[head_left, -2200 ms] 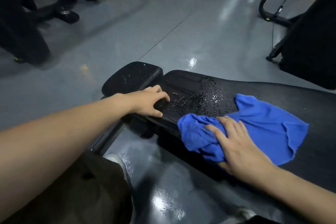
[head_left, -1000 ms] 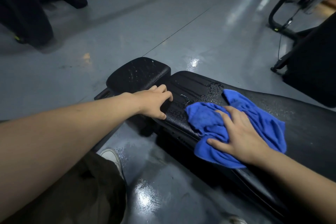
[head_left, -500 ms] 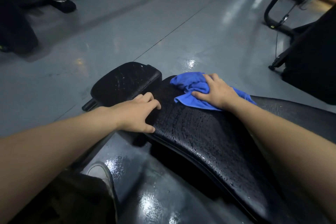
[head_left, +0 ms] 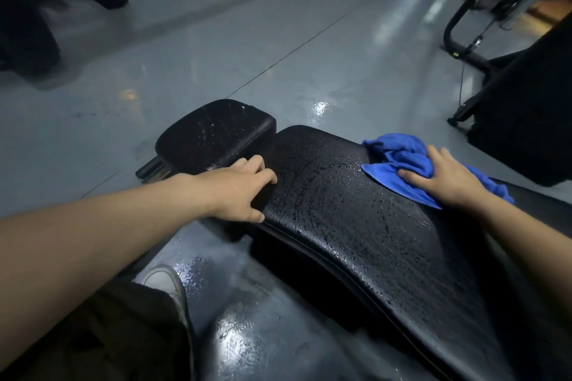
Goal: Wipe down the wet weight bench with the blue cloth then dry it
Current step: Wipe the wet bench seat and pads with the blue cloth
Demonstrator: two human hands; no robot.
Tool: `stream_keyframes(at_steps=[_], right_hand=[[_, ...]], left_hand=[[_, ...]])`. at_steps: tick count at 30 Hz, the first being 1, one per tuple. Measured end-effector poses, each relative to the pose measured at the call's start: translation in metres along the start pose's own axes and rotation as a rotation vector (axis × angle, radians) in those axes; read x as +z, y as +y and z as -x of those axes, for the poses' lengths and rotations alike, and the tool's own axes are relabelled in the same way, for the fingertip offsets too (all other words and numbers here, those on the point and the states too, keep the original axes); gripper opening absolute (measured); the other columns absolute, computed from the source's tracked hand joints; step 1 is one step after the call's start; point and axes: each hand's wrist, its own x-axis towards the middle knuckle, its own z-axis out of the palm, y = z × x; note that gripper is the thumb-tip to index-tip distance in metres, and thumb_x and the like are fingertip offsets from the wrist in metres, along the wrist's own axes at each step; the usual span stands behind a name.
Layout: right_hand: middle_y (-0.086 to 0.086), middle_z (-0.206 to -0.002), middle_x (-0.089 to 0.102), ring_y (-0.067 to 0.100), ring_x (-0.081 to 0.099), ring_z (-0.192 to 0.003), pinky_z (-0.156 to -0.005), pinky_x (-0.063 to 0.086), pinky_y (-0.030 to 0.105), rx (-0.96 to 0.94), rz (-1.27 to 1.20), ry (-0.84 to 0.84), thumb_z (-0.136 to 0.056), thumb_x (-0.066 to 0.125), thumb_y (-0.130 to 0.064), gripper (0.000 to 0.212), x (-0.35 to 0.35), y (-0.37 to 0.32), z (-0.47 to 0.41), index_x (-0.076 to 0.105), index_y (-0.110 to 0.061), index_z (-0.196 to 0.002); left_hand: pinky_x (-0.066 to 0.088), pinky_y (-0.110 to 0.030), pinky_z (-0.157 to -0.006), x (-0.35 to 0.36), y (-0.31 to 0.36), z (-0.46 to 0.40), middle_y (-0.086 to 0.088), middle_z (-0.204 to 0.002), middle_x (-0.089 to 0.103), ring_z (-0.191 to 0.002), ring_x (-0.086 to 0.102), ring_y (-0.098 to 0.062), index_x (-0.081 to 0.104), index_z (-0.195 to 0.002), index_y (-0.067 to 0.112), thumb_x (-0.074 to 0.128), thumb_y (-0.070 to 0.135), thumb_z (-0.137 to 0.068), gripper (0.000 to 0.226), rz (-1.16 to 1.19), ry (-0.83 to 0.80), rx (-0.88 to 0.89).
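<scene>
Wet bench pad (head_left: 356, 226) lies bare between hands; dark equipment (head_left: 526, 120) perhaps crowds right

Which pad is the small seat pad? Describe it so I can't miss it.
Start at the long black wet weight bench pad under the blue cloth. Past its far-left end, beyond the left hand, sits the small black droplet-speckled seat pad, shorter and separated by a gap.

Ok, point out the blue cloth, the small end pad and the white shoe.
blue cloth (head_left: 399, 161): head view, bunched folds beyond the fingers.
small end pad (head_left: 216, 130): head view, wet top face.
white shoe (head_left: 164, 280): head view, toe cap.
</scene>
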Motion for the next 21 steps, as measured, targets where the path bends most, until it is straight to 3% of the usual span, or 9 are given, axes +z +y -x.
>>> stream_keyframes(at_steps=[7,14,21], right_hand=[[0.023,-0.126,0.049,0.043,0.051,-0.12,-0.096,0.04,0.047,0.038,0.019,0.009,-0.082,0.058,-0.069,0.077,0.013,-0.04,-0.013,0.043,-0.013,-0.132],[0.017,-0.137,0.048,0.039,0.053,-0.123,-0.098,0.04,0.046,-0.054,-0.045,-0.06,-0.085,0.051,-0.073,0.08,0.045,-0.14,-0.072,0.034,-0.021,-0.144],[0.01,-0.138,0.039,0.036,0.046,-0.126,-0.1,0.042,0.047,-0.29,-0.021,-0.088,-0.086,0.05,-0.07,0.079,0.075,-0.214,-0.108,0.03,-0.029,-0.15]], left_hand=[[0.038,-0.027,-0.082,0.002,-0.004,0.008,0.005,-0.136,0.027,-0.11,0.034,-0.011,0.031,-0.146,0.029,0.065,0.038,-0.092,0.065,0.041,0.038,0.048],[0.048,-0.039,-0.091,0.001,-0.002,0.004,0.003,-0.135,0.028,-0.116,0.037,-0.018,0.032,-0.143,0.026,0.064,0.037,-0.092,0.062,0.009,0.03,0.052],[0.044,-0.037,-0.093,0.002,-0.019,0.0,0.004,-0.127,0.034,-0.113,0.041,-0.018,0.04,-0.132,0.027,0.066,0.042,-0.089,0.052,0.029,0.073,0.063]])
